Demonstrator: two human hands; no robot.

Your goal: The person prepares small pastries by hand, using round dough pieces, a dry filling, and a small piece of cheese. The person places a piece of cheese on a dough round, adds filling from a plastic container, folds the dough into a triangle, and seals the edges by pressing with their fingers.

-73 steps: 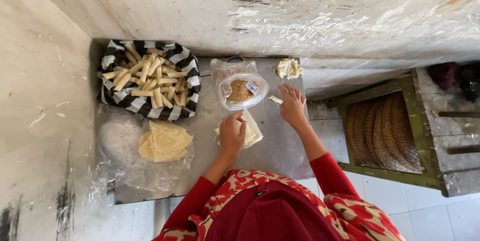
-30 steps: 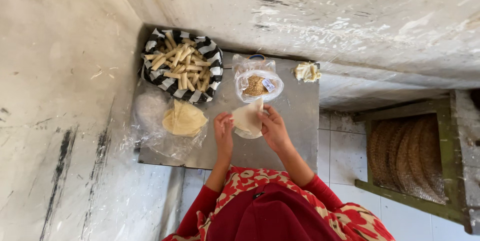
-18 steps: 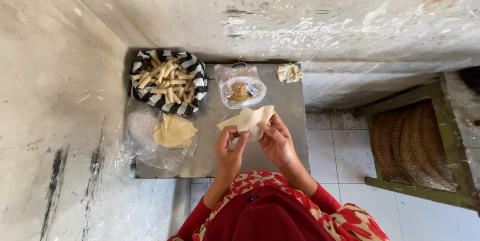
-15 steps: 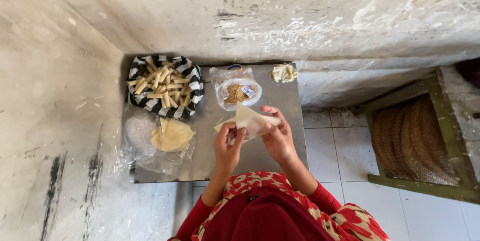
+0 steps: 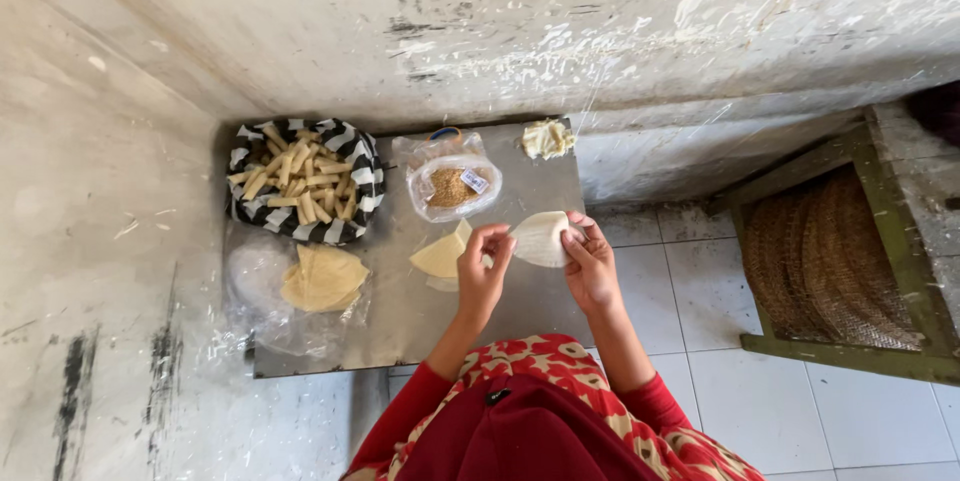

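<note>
Both hands up over the near right part of the metal worktop [image 5: 400, 326], working one pale thin wrapper sheet [image 5: 541, 238]. Right hand [image 5: 592, 266] cups the sheet's right side, fingers curled round its edge, thumb on top. Left hand [image 5: 483, 266] sits at the sheet's left tip, thumb and fingertips pinching that end; the sheet is off the surface, curved between the two hands. Just below-left of it, a second wrapper [image 5: 440, 257] lies flat on the worktop, triangular, partly hidden by the left hand. Behind the hands: a clear plastic bag [image 5: 452, 184] with a tub of brown crumbly filling inside. Back right corner: small lump of pale dough [image 5: 548, 138], well apart from the hands. Back left: black-and-white striped bowl [image 5: 304, 180] full of pale rolled sticks. Front left: loose clear plastic [image 5: 262, 286] with a stack of yellowish round wrappers [image 5: 324, 278] on it. Worktop is jammed into a rough plastered wall corner. Right of it, on the white tiled floor [image 5: 800, 401], a green wooden frame [image 5: 900, 271] holding a woven tray. Red patterned sleeves at bottom of view.
</note>
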